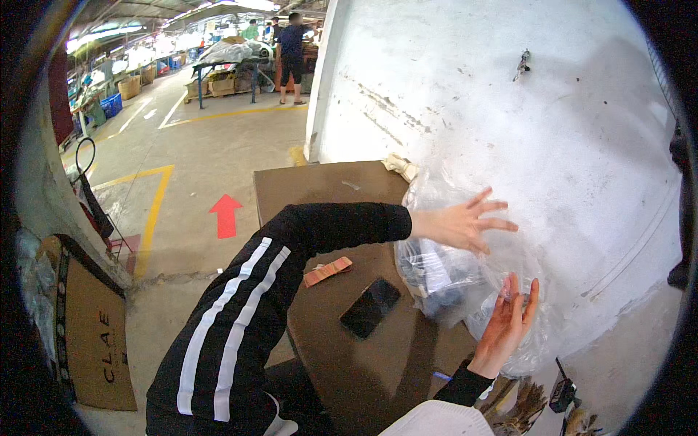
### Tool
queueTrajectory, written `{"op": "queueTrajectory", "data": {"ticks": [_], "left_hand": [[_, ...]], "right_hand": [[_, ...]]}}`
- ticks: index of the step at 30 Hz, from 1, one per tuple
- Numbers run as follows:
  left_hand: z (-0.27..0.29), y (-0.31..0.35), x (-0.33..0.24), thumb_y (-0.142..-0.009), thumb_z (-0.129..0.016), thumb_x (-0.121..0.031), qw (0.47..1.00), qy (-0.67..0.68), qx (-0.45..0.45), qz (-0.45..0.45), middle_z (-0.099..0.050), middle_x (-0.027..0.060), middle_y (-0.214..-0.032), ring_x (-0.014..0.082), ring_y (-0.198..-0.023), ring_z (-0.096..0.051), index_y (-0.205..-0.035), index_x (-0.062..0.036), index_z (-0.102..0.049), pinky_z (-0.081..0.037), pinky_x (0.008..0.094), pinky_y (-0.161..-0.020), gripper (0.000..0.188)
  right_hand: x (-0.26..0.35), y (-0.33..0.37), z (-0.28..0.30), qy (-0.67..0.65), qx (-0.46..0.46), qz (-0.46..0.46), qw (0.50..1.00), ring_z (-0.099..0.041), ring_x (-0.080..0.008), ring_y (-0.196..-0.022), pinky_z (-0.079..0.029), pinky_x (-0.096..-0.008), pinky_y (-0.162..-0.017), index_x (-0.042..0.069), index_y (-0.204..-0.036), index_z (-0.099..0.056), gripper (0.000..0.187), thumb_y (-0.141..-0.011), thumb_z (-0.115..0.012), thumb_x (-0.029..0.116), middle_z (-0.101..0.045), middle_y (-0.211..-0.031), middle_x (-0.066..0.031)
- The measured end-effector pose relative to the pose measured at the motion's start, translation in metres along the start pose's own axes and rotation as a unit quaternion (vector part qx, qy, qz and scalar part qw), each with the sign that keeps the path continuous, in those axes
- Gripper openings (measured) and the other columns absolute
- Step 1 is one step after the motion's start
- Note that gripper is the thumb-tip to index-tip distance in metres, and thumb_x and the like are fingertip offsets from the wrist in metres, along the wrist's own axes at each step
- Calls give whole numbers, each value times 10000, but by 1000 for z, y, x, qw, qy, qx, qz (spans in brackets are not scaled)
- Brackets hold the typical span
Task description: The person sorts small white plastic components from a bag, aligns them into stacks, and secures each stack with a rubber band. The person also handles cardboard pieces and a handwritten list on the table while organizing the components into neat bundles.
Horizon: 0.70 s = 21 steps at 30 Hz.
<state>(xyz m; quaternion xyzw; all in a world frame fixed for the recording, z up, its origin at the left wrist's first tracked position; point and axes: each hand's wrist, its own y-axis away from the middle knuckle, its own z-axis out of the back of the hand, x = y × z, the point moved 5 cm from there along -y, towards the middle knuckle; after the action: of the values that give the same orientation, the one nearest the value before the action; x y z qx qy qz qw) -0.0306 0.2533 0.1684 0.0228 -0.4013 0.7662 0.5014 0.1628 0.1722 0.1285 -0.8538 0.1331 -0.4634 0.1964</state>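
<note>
Clear plastic bags [443,272] lie bunched at the right end of a brown table, against the white wall. Some hold folded items with white and dark parts, blurred through the film. My left hand [462,224] reaches across from the left in a black sleeve with white stripes. Its fingers are spread above the bags, holding nothing. Lower and to the right, my right hand [505,323] is raised with fingers stretched and apart, beside the loose film. Whether its fingertips touch the film I cannot tell.
On the brown tabletop [327,185] lie a black phone [371,308] and a small orange-red paper strip [327,271]. A cardboard box [98,334] stands at lower left. A black handheld device [562,394] is at lower right. People [292,54] stand at a far workbench.
</note>
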Motion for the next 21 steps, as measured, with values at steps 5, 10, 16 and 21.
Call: {"op": "queueTrajectory", "data": {"ticks": [5,10,16,21], "left_hand": [[-40,26,57,-848,-640,-289,875,293,241,301,-655,142,-1134,317,-1119,-588,-953,-166,-750,-458,453,-949,196],[-40,58,110,-912,-532,-209,917,155,62,364,-688,173,-960,344,-917,-656,-1022,-39,-681,-508,443,-789,251],[85,88,201,-904,-503,-130,841,-57,-236,483,-677,203,-875,378,-840,-658,-907,-26,-691,-513,465,-756,216],[138,85,221,-949,-486,-223,806,-104,-285,509,-687,183,-893,387,-836,-654,-873,-34,-676,-512,451,-742,279]], "right_hand": [[9,5,-10,24,-19,-28,999,-562,-189,-1115,-441,-303,-957,91,-1451,-366,512,-986,-543,215,-535,-1357,-166],[20,12,-11,68,18,-76,995,-579,-163,-994,-455,-305,-907,61,-1406,-426,478,-969,-563,203,-579,-1292,-154],[47,43,-38,286,251,-80,921,-621,-200,-952,-479,-341,-868,-1,-1142,-625,259,-947,-578,164,-688,-1071,-118],[90,110,-92,218,744,62,628,-670,-238,-916,-508,-386,-817,24,-1016,-689,234,-915,-512,139,-692,-1047,-158]]}}
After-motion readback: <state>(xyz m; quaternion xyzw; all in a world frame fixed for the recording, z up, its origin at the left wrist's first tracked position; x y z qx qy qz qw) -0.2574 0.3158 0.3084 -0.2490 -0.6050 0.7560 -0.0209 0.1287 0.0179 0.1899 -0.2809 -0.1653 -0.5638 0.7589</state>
